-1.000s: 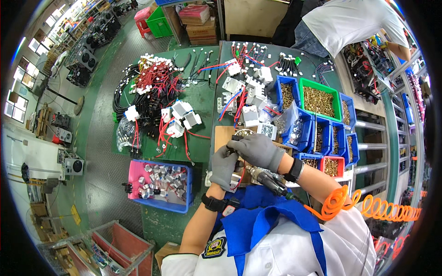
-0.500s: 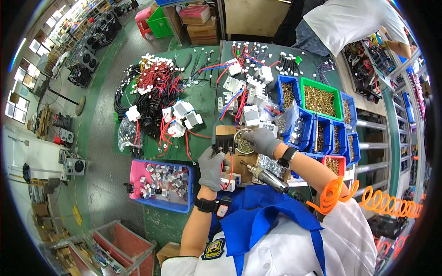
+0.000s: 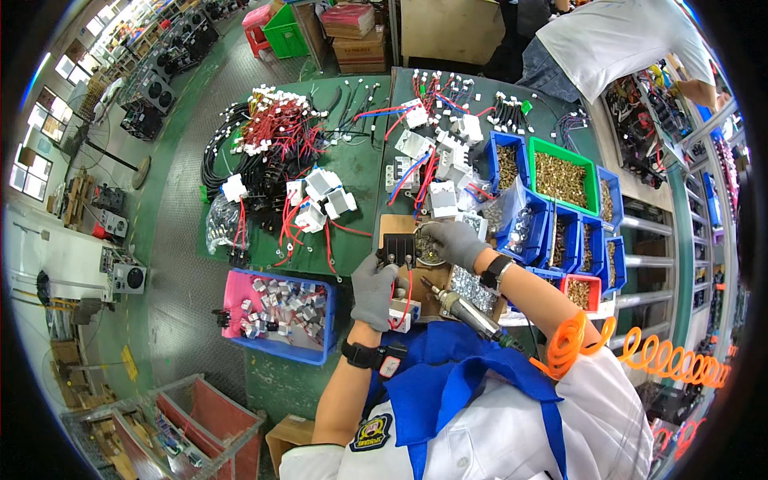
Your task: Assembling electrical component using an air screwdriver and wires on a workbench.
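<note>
In my grey-gloved left hand [image 3: 373, 293] is a black terminal block [image 3: 397, 249], gripped at its near end, with red wires [image 3: 410, 292] hanging from its screws. My right hand [image 3: 454, 242], gloved too, reaches into a round dish [image 3: 431, 261] of small screws just right of the block. Its fingers are curled together over the dish; whatever they pinch is hidden. Close in front lies a power screwdriver [image 3: 470, 312] on an orange coiled hose [image 3: 570, 344], its bit pointing toward the dish. A white part with red wires [image 3: 402, 314] rests below the block.
Blue bins [image 3: 522, 228] and a green bin [image 3: 560, 178] of brass fasteners stand at right, with a red bin [image 3: 582, 293]. Wire bundles [image 3: 276, 128] and white components [image 3: 324, 186] cover the left bench. A blue tub [image 3: 326, 320] holds small parts. A co-worker [image 3: 624, 44] bends at upper right.
The right hand's fingers have moved a little further over the dish of screws. My left hand keeps its hold on the terminal block. The whole view has shifted slightly.
</note>
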The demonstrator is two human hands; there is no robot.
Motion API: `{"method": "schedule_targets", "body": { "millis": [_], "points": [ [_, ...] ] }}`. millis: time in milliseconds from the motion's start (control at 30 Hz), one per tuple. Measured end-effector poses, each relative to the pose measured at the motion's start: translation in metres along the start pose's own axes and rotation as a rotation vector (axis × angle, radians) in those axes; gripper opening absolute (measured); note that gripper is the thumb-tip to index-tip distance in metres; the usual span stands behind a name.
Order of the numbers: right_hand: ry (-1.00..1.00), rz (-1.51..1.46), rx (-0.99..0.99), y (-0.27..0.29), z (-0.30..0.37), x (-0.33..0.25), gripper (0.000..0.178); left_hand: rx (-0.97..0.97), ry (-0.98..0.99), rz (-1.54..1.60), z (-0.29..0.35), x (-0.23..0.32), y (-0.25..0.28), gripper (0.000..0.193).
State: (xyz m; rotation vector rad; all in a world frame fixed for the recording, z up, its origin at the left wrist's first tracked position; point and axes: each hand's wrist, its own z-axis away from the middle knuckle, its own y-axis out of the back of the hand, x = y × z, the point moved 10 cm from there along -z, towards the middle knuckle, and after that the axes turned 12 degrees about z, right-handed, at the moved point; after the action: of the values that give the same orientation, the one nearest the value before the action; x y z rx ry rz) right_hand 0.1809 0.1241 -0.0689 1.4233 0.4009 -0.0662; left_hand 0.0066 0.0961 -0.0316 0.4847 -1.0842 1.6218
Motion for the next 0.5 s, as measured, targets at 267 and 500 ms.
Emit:
{"method": "schedule_targets", "body": {
  "millis": [267,500],
  "points": [
    [-0.513,-0.937,-0.089,-0.004,0.021,0.050,0.028,-0.022,0.022,-0.018,-0.003,-0.008,-0.006,0.016],
    [-0.597,-1.368,-0.117,0.000,0.028,0.047,0.027,-0.033,0.007,-0.063,-0.005,-0.011,-0.010,0.017]
  ]
}}
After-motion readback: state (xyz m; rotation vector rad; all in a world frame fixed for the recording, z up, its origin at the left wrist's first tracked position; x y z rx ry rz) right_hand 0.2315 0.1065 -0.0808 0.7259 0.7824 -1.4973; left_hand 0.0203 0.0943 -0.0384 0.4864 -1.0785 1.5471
